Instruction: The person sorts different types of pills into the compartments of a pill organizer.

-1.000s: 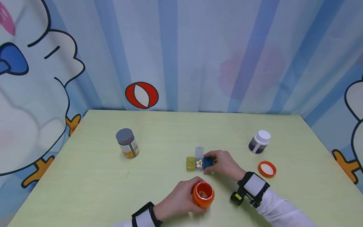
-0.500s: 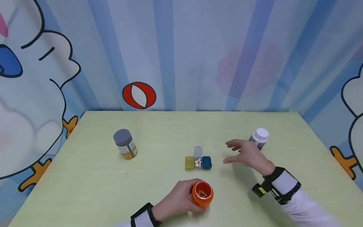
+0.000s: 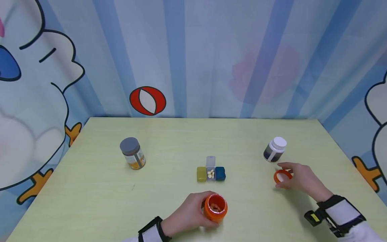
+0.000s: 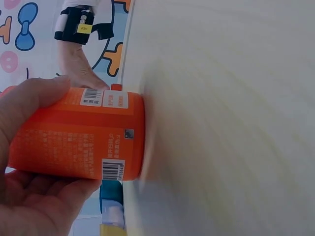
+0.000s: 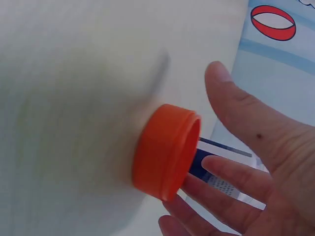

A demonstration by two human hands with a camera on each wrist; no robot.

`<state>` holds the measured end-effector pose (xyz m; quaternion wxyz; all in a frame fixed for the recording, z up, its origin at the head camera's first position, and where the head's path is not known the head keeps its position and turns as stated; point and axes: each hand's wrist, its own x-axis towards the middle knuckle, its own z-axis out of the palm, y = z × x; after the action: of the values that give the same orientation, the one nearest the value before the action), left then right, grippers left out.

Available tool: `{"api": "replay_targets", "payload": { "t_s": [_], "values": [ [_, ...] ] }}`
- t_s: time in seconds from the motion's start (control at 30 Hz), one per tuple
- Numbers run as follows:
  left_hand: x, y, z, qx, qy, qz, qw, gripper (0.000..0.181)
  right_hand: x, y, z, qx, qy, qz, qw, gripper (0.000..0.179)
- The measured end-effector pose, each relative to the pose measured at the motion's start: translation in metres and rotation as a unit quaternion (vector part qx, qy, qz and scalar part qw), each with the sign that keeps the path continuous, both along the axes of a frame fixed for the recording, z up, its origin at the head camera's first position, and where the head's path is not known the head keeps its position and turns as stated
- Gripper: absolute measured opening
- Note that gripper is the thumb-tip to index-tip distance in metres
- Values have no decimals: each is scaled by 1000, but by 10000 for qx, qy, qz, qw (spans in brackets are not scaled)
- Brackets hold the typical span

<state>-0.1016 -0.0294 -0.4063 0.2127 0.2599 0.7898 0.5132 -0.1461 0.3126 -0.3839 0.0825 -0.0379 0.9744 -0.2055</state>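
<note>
My left hand [image 3: 188,214] grips an orange pill bottle [image 4: 74,142] round its side. The bottle is upright and uncapped, with pills showing inside in the head view. At the right, my right hand [image 3: 302,178] reaches over the orange cap [image 5: 157,152], which lies on the table with its hollow side up. In the right wrist view the thumb is spread apart from the cap, and the fingers are by its far edge. Between the hands and farther back sits a small pill box: a yellow section [image 3: 201,174], a clear one [image 3: 211,174] with raised lid and pale pills, and a blue one [image 3: 220,173].
A white-capped bottle [image 3: 274,150] with a dark label stands just behind the right hand. At the left of the pale table [image 3: 169,141] is a grey-lidded jar [image 3: 133,154]. A cartoon-printed curtain [image 3: 205,67] hangs beyond the far edge.
My right hand has left the pill box's blue section and moved right to the orange cap. My left hand keeps holding the orange bottle in place.
</note>
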Motion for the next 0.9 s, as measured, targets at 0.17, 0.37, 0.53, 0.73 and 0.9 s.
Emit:
{"api": "replay_targets", "payload": {
  "t_s": [0.17, 0.37, 0.53, 0.73, 0.9],
  "values": [
    [0, 0, -1, -13, 79, 1, 10000, 49, 1, 3, -9, 80, -86, -91, 9999, 70],
    [0, 0, -1, 2, 136, 32, 9999, 50, 1, 1, -10, 9, 214, -14, 9998, 58],
    [1, -1, -1, -9, -10, 49, 10000, 50, 4, -10, 0, -524, 942, 119, 9941, 51],
    [2, -1, 1, -23, -60, 52, 10000, 51, 13, -39, 18, -1790, 1303, 481, 9740, 52],
    [1, 0, 1, -87, -20, 52, 9999, 51, 22, -71, 30, -2961, 1304, 1034, 9406, 51]
  ]
}}
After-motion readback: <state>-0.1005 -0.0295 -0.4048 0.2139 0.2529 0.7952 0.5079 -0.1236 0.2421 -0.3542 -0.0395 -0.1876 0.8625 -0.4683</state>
